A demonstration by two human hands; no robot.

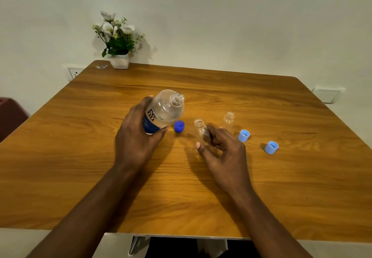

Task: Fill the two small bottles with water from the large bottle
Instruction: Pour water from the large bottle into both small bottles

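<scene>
Head view, the only one supplied. The large bottle (165, 110) is gripped at its label by the left hand (138, 136), with fingers and thumb wrapped round it. It is held uncapped and leaned to the right, its mouth directed at the small bottles; this is judged to be preparation for pouring. No stream of water is seen. The dark blue cap (179, 126) is laid on the table (281, 177) just beside it, clear of the pouring path.

The nearer small bottle (199, 127) is found open just right of that cap. The right hand (223, 149) is curled about its lower part with fingers touching its right side, presumably to steady it against tipping. A closed grasp cannot be confirmed through the blur. The farther small bottle (228, 119) stands open and untouched, further right. Both appear unfilled.

One light blue cap (244, 135) and a second light blue cap (271, 147) are set aside to the right. A flower pot (119, 60) is noted at the far left corner
</scene>
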